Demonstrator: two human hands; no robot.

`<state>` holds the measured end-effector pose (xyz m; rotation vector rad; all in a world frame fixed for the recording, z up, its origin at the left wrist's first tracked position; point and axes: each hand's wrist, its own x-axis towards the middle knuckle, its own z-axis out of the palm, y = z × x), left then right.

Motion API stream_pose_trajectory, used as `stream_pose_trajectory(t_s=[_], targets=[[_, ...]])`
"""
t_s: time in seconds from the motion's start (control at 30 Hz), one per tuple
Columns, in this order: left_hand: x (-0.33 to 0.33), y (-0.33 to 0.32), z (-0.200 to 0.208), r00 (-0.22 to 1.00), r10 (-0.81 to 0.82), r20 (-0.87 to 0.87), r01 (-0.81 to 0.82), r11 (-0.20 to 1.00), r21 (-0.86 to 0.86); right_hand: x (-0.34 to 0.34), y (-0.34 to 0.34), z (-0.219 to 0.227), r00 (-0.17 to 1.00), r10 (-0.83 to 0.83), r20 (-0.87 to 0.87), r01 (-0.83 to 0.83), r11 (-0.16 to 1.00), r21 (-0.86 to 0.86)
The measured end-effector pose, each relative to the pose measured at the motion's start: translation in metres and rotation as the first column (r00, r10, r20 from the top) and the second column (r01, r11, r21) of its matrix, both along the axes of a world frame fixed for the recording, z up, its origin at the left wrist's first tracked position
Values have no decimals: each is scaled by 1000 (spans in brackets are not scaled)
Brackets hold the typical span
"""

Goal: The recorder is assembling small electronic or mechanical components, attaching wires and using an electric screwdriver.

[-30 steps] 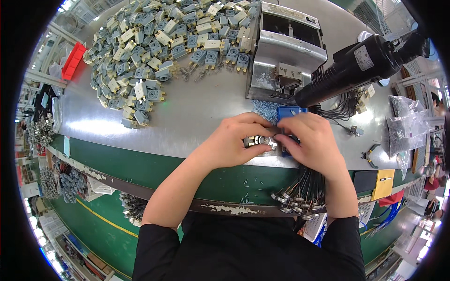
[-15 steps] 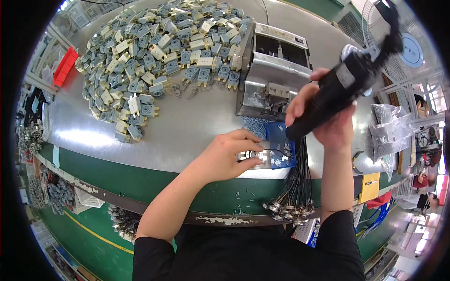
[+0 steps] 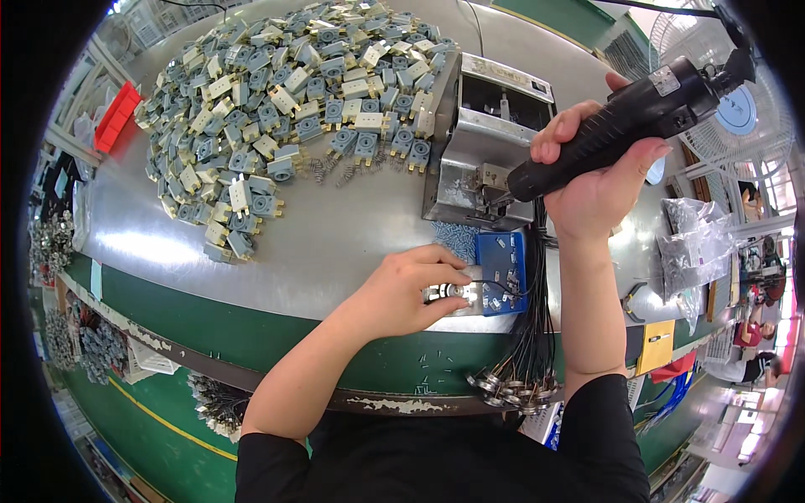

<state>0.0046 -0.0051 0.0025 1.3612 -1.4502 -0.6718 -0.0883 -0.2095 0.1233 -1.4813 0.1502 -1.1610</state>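
My left hand (image 3: 409, 287) rests on the metal table top (image 3: 335, 243) and pinches a small shiny metal part (image 3: 453, 293) with black wires running off it, right beside a blue parts tray (image 3: 503, 270). My right hand (image 3: 597, 178) is raised and grips a black electric screwdriver (image 3: 625, 124). Its tip points down-left at the silver metal fixture box (image 3: 486, 142). A bundle of black wires with metal ends (image 3: 520, 379) hangs over the table's front edge below the tray.
A big heap of grey and cream plastic switch parts (image 3: 277, 109) covers the far left of the table. A red bin (image 3: 117, 116) sits at the left rim. Clear plastic bags (image 3: 700, 247) lie to the right. Other people are seated at the far right (image 3: 755, 335).
My right hand left the small part, picked up the black screwdriver and lifted it; it now hangs with its tip by the metal fixture. My left hand stayed on the part.
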Motion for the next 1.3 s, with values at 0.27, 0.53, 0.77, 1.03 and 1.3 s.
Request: stream_pose_trajectory(t_s=[0.27,0.53,0.77,1.03,1.3], targets=[[0,-1,2,1000,3,1,-3,1000,-9,5,-1,-10,1000,-1,-13,1,1000,3],[2,-1,3,1000,-2,6,2,1000,-7,6,-2,-17,999,19,-45,-20,1000,-14],[1,1,3,1000,-1,14,1,1000,-4,0,3,-16,994,69,-90,-75,995,-71],[0,-1,-1,1000,8,15,-7,999,-32,-26,39,-10,964,221,-151,-211,974,77],[1,1,-4,1000,7,-12,-7,1000,-28,-47,72,-19,938,313,-149,-284,941,186]])
